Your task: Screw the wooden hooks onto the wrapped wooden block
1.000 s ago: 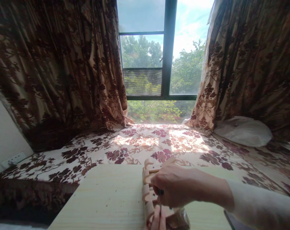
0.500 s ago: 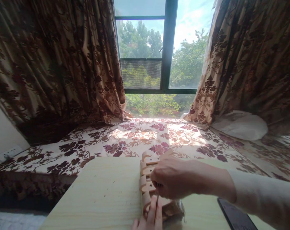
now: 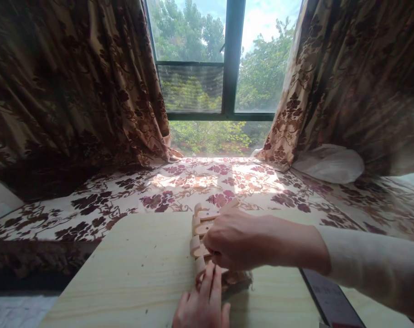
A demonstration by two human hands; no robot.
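A pale wooden piece (image 3: 195, 246) with a row of several rounded, strap-like parts and small dark holes lies on a light wooden board (image 3: 125, 269). My right hand (image 3: 237, 239) is closed above its middle, knuckles up. A thin dark shaft (image 3: 214, 269) shows below that fist and meets the piece beside my left fingertips; the fist hides the rest of this tool. My left hand (image 3: 202, 303) lies at the near end of the piece, index and middle fingers stretched out and touching it. Crumpled brownish material (image 3: 240, 279) sticks out under my right hand.
A dark phone (image 3: 330, 296) lies on the board under my right forearm. Beyond the board spreads a floral cloth (image 3: 193, 184) up to the window. Patterned curtains (image 3: 125, 91) hang at both sides, with a white plastic bag (image 3: 330, 163) near the right one. Small dark specks dot the board.
The view has shifted, so the whole scene sits slightly further left and higher. More of my left hand shows. Both hands keep about the same places on the wooden piece.
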